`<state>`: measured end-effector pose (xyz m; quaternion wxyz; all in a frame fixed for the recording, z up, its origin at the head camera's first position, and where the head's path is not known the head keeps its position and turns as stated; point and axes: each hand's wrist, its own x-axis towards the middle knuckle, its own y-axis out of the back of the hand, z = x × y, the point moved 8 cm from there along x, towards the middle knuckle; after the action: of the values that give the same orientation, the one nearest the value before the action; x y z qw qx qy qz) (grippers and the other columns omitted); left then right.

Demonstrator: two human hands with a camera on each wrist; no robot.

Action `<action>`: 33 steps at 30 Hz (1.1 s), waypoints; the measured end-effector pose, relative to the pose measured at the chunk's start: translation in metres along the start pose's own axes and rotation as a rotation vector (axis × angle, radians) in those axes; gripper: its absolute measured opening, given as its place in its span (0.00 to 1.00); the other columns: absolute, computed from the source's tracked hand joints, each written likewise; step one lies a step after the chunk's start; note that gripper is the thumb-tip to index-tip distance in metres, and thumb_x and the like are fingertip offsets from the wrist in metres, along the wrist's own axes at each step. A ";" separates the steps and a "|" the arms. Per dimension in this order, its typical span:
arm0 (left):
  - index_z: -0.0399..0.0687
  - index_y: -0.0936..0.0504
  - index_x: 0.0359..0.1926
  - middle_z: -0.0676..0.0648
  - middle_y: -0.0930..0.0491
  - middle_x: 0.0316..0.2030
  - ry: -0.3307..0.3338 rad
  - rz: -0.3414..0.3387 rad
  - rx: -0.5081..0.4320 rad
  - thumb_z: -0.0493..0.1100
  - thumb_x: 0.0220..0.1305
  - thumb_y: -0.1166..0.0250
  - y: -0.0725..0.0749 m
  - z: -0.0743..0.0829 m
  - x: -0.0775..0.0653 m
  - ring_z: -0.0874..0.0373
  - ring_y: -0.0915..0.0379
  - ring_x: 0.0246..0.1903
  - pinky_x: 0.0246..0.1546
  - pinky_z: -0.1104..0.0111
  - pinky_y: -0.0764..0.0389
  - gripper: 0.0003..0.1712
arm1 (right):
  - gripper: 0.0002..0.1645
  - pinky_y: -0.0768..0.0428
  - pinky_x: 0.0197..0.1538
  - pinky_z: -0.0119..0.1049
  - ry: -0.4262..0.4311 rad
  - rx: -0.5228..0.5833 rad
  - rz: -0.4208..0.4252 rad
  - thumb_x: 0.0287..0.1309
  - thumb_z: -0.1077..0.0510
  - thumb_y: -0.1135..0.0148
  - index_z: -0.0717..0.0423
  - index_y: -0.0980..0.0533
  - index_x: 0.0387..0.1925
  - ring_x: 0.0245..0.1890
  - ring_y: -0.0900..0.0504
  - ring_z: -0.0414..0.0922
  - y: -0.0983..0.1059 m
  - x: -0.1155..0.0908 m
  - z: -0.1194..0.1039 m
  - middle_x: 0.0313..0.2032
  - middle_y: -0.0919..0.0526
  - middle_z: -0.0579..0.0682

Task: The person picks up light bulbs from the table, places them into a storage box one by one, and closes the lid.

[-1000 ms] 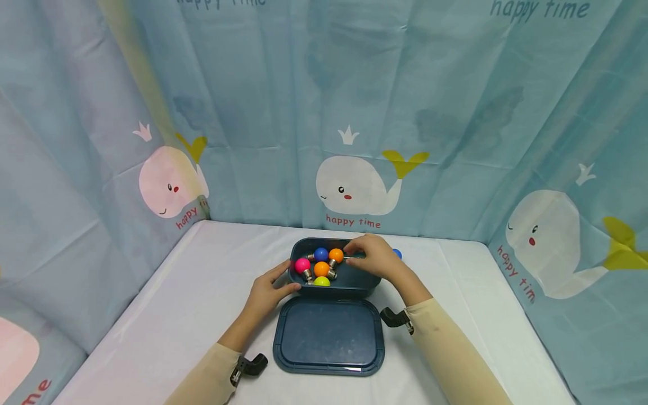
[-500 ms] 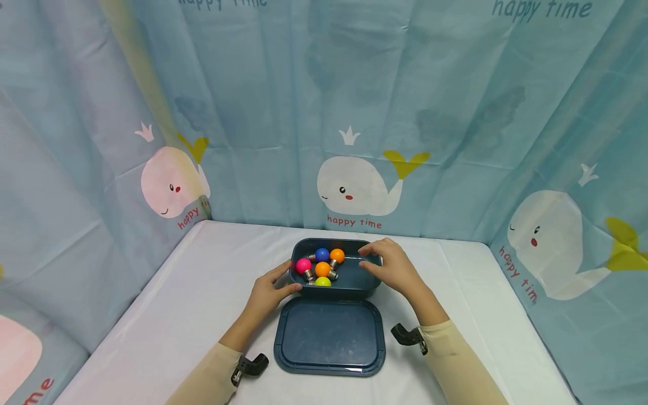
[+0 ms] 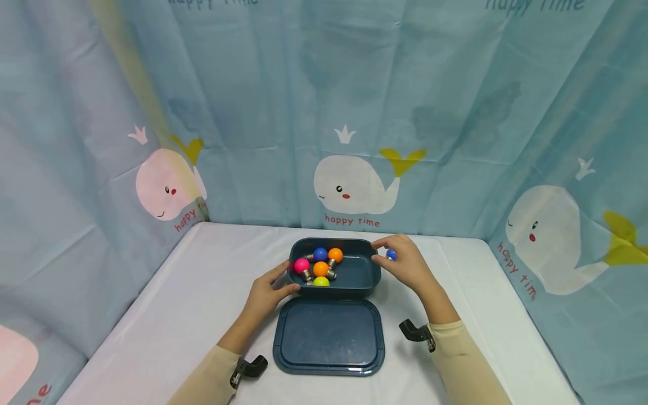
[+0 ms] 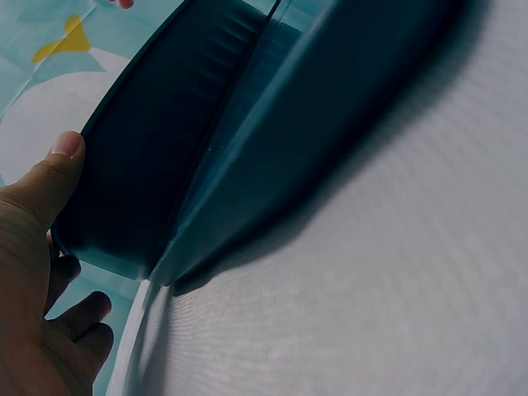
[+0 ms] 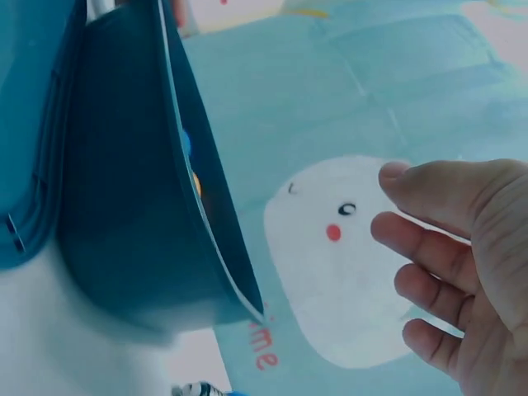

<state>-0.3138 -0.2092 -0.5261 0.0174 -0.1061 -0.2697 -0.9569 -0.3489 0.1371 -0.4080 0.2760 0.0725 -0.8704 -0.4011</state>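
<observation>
My left hand [image 3: 265,295] holds the left end of a dark blue plastic box [image 3: 360,274]. The left wrist view puts its thumb on the box's near wall, its other fingers round the corner. Inside the box lie a pink light bulb [image 3: 301,265], a blue light bulb [image 3: 320,255], two orange light bulbs [image 3: 336,255] and a yellow-green light bulb [image 3: 321,281]. My right hand [image 3: 406,264] hovers by the box's right end; the right wrist view [image 5: 462,247] shows loosely bent fingers apart from the box. Past its fingers another blue light bulb [image 3: 391,254] lies on the table.
A dark blue lid [image 3: 329,337] lies flat in front of the box on a white-covered table [image 3: 167,337]. A pale blue curtain [image 3: 263,180] printed with whales hangs behind and along both sides.
My right hand has moved from beside an orange bulb in the box to the right, past the box's right end. The left hand stays on the box. The head view has shifted slightly.
</observation>
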 end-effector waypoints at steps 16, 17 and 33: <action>0.57 0.29 0.74 0.54 0.31 0.72 0.006 -0.003 0.025 0.65 0.54 0.24 0.001 0.001 -0.001 0.49 0.37 0.74 0.72 0.48 0.33 0.49 | 0.21 0.22 0.55 0.56 -0.183 -0.038 0.147 0.61 0.55 0.26 0.55 0.17 0.55 0.54 0.23 0.55 0.011 -0.008 0.078 0.51 0.14 0.55; 0.57 0.29 0.74 0.54 0.31 0.72 0.006 -0.005 0.025 0.65 0.54 0.24 0.001 0.001 -0.001 0.49 0.37 0.74 0.72 0.48 0.33 0.49 | 0.22 0.23 0.55 0.56 -0.200 -0.033 0.150 0.61 0.55 0.26 0.56 0.17 0.56 0.54 0.23 0.56 0.010 -0.009 0.084 0.51 0.14 0.56; 0.57 0.29 0.74 0.53 0.31 0.72 0.012 -0.004 0.020 0.64 0.54 0.23 0.001 0.002 -0.001 0.48 0.37 0.74 0.72 0.47 0.34 0.49 | 0.32 0.25 0.62 0.61 -0.380 0.064 0.006 0.66 0.53 0.31 0.54 0.26 0.69 0.61 0.26 0.62 -0.030 -0.020 0.140 0.62 0.21 0.62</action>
<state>-0.3120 -0.2094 -0.5242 0.0179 -0.0996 -0.2793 -0.9549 -0.4101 0.2161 -0.5122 0.1055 0.0017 -0.9194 -0.3789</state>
